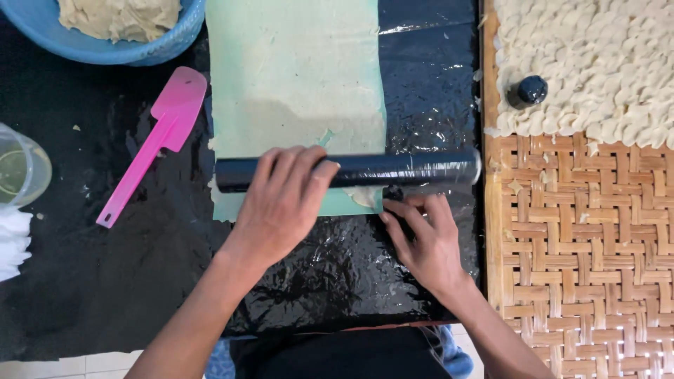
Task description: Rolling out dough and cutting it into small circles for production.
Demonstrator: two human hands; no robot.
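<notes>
A thin sheet of pale dough [298,77] covers a green mat [354,203] on black plastic sheeting. Across the mat's near end lies a black, plastic-wrapped rolling pin [414,168]. My left hand [281,203] rests palm down over the pin's left half, fingers curled over it. My right hand [425,238] lies just below the pin at the mat's near right corner, fingertips pressed on the sheeting by the dough edge.
A pink spatula [151,144] lies left of the mat. A blue bowl of dough [119,28] sits at the top left, a clear plastic cup [21,168] at the left edge. A woven tray [583,245] on the right holds several small shaped dough pieces [597,63] and a black knob [531,90].
</notes>
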